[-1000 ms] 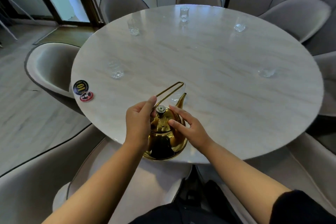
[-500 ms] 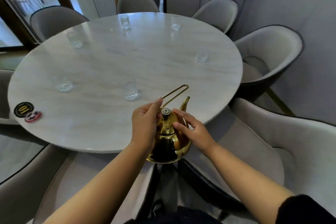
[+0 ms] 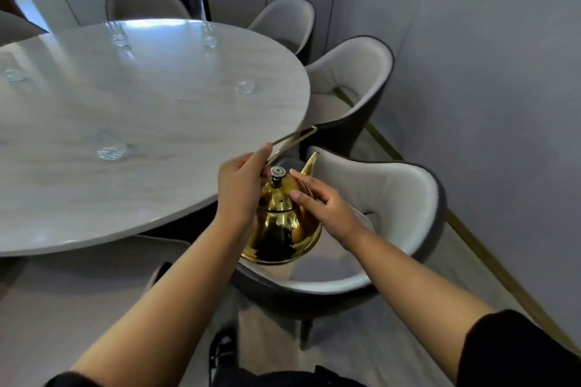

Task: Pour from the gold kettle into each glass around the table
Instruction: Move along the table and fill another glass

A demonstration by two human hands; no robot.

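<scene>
While the left hand grips the gold kettle by its handle, the right hand lays straight fingers on its lid.

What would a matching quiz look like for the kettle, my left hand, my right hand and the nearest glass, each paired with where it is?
Things:
1. kettle
2. left hand
3. right hand
4. nearest glass

Places:
A. standing on the table
B. fingers resting on the lid
C. in the air over a chair
D. gripping the thin handle

Pairs: 1-C, 2-D, 3-B, 4-A
</scene>
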